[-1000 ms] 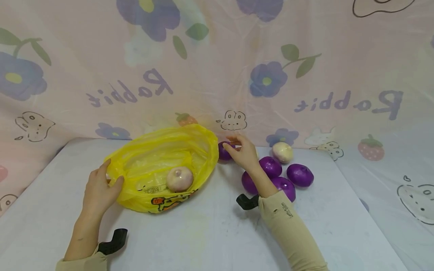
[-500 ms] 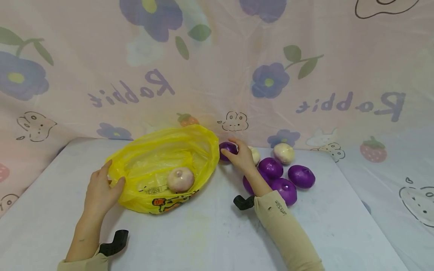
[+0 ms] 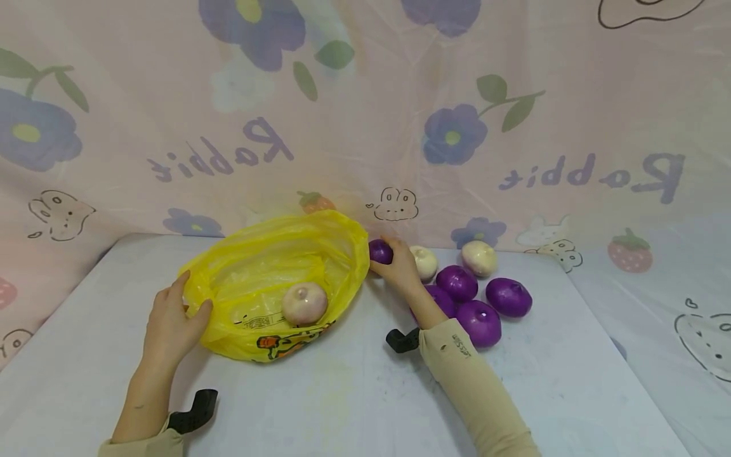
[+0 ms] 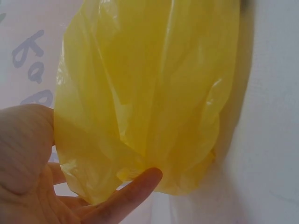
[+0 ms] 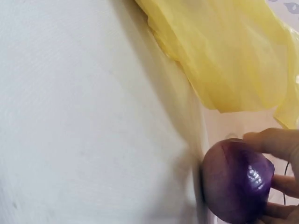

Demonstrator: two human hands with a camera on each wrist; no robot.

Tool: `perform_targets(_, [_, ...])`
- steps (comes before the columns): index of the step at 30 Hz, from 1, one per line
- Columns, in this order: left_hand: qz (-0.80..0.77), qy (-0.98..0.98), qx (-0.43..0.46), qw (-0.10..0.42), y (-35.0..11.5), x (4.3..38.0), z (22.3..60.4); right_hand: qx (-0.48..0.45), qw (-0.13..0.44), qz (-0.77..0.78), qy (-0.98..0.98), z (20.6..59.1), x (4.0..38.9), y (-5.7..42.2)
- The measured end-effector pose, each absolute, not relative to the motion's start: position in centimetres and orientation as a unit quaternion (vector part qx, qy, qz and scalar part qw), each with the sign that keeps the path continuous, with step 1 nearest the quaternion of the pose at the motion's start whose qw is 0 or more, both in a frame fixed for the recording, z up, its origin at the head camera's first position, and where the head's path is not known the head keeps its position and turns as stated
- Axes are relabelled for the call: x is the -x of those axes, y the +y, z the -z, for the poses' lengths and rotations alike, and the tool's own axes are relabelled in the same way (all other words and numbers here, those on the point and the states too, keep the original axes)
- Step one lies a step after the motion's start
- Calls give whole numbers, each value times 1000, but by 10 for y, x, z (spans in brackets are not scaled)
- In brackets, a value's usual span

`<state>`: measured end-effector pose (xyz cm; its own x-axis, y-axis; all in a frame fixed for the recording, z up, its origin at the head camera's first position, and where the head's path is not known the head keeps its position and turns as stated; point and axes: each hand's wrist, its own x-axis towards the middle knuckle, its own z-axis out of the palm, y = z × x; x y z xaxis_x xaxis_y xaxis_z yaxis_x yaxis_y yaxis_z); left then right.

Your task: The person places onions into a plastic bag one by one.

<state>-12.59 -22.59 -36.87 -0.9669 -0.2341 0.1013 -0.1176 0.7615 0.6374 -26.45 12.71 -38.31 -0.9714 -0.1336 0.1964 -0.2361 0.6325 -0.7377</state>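
A yellow plastic bag (image 3: 251, 254) lies on its side with its mouth facing the person. Inside it sits one pale onion (image 3: 304, 303). My left hand (image 3: 174, 324) holds the bag's left rim between thumb and fingers; the left wrist view shows fingers (image 4: 126, 198) against the yellow film. Just right of the bag, my right hand (image 3: 400, 266) grips a purple onion (image 5: 238, 182), thumb and fingers around its side. That onion is close beside the bag's right edge, outside it. Whether it touches the table is hard to tell.
Right of the right hand stand several more purple onions (image 3: 478, 324), one partly hidden by the forearm. Two pale onions (image 3: 478, 258) are behind them, near the back edge. A printed curtain (image 3: 365, 127) hangs behind the white table (image 3: 342, 406).
My right hand has come down and closed round the purple onion, which has shifted slightly left. A pale onion behind the hand has come into view. The left hand and bag look unchanged.
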Motion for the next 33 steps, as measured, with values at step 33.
perform_targets(33, [343,-931,-82,97,-213,126,366,-79,116,-410,-901,355,251,153])
